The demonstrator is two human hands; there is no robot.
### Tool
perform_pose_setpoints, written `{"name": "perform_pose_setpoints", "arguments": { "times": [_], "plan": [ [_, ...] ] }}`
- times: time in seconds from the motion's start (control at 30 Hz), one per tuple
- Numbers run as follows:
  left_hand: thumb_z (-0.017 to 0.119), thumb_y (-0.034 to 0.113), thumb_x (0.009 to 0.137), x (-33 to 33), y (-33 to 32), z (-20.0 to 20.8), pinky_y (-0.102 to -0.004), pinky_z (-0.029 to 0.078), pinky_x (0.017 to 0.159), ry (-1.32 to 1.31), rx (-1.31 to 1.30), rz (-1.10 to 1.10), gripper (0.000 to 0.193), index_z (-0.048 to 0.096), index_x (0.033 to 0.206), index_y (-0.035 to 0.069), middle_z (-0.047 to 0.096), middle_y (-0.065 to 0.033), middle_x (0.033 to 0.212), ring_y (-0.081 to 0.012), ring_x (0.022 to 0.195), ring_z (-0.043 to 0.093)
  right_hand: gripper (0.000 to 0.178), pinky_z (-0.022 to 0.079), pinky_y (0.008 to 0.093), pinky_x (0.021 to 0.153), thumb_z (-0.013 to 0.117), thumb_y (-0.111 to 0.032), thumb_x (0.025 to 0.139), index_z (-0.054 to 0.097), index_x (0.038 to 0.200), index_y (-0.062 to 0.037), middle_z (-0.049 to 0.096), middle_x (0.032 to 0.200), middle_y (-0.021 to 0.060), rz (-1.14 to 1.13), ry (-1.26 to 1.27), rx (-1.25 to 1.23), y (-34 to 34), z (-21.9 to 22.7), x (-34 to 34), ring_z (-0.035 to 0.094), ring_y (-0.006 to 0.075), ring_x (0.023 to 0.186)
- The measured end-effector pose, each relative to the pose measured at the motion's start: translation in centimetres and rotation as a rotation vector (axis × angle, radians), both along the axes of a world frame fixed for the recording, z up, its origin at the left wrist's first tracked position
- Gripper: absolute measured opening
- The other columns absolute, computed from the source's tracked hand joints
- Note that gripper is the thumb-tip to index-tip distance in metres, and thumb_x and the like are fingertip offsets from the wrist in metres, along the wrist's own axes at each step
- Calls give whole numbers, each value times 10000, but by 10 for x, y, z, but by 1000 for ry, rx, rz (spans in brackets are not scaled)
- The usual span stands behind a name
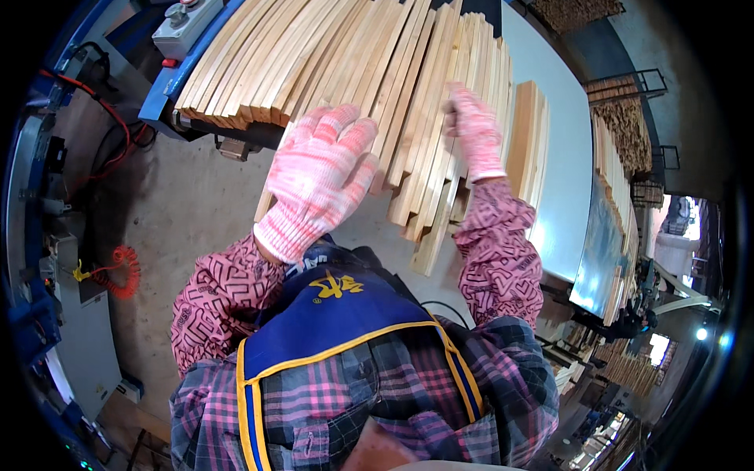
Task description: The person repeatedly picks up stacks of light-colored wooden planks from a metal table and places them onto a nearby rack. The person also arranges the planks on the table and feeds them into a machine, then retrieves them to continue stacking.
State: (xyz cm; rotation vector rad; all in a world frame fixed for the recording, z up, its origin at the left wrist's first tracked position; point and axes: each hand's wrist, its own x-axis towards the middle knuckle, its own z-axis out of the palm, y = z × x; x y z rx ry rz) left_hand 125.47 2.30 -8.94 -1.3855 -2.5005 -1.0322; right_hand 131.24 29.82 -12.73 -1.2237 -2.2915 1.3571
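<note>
Tabletop, pale grey and smooth, is extending right of the wood. Row of pale wooden strips is lying side by side left of that bare area, near ends staggering and several jutting past the edge toward the wearer. Blue apron with yellow trim is covering the wearer's chest, below the strips. Short group of separate strips is sitting just right of the row, leaving a narrow gap. Left hand, in a pink-and-white knit glove, is hovering over or resting on the near ends; can't tell contact. Its fingers are extending, slightly parted, not closing on anything. Right hand, same glove, is blurring above the row's right part; fingers are curling, can't tell if they're gripping a strip. Grey control box is sitting beyond the row's left end. Red coiled hose is hanging far left.
</note>
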Motion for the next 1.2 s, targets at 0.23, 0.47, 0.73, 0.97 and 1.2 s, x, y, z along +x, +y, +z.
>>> {"name": "perform_pose_setpoints", "arguments": {
  "times": [0.23,0.47,0.73,0.97,1.2],
  "plan": [
    [760,339,768,20,69,-31,-448,358,1146,186,-580,-321,729,489,1416,147,492,-128,1437,-356,1388,405,387,472,235,510,714,-367,939,689,1228,-111,670,809,19,-228,349,-301,1,-13,52,568,90,570],
    [822,343,700,4,61,-48,-453,420,1094,7,-549,-148,804,486,1410,172,488,-80,1421,-321,1371,420,360,388,215,452,709,-273,955,661,1254,-79,614,789,3,-280,375,-428,-21,-10,66,496,50,570],
    [746,264,776,10,63,-50,-465,515,928,139,-570,-199,540,580,1280,160,591,-91,1237,-315,1179,573,374,446,213,498,710,-274,952,658,1269,-81,638,816,5,-159,374,-407,-22,-7,67,532,56,581],
    [620,169,866,25,97,23,-478,558,696,13,-376,-139,325,615,1190,146,632,-158,1053,-355,920,677,442,534,331,828,615,-410,982,672,1274,-84,730,999,73,17,381,-321,-10,0,18,674,208,886],
    [690,209,805,18,62,-15,-463,551,858,-158,69,-152,497,590,1291,181,637,-118,1193,-346,1080,632,457,551,373,938,646,-147,902,563,1293,75,694,1137,175,277,387,-384,17,-9,40,681,286,1047]
  ]
}}
